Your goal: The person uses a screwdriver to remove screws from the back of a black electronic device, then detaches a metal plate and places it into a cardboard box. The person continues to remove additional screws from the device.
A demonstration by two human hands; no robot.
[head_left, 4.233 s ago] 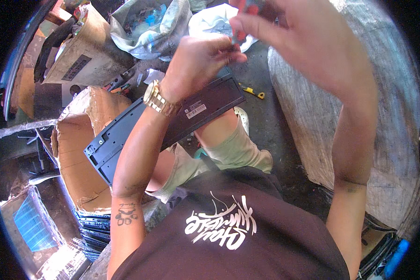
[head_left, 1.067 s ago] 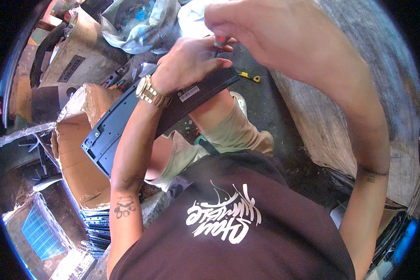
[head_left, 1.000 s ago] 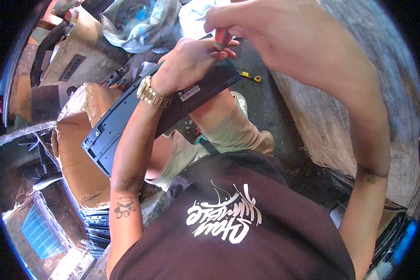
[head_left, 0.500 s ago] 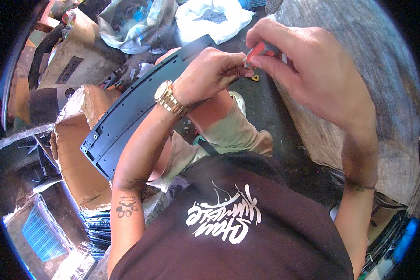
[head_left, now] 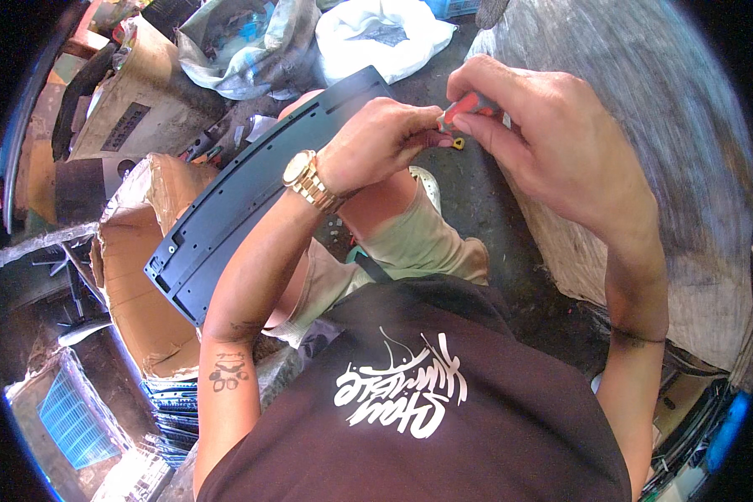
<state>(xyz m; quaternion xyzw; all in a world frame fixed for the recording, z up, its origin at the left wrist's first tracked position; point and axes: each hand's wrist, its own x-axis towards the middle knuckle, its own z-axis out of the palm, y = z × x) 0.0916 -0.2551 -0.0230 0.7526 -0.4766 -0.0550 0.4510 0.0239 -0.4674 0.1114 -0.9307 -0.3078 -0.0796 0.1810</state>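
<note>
My right hand is closed round the red and grey handle of what looks like a screwdriver. Against the handle's left end, the thumb and fingers of my left hand are pinched together; whatever is between them is hidden. A long dark plastic panel, with small holes and a ridge along its edge, lies slantwise across my left leg. My left wrist and forearm pass over its right side. A small yellow piece shows just below my left fingertips.
At the left stand a torn cardboard box and a worn bin. Two open sacks, one greyish and one white, sit ahead. A large weathered board spans the right. A blue basket is at lower left.
Both hands have come slightly lower, still together at the screwdriver. My right hand has turned a little with the handle. The panel has shifted only slightly.
</note>
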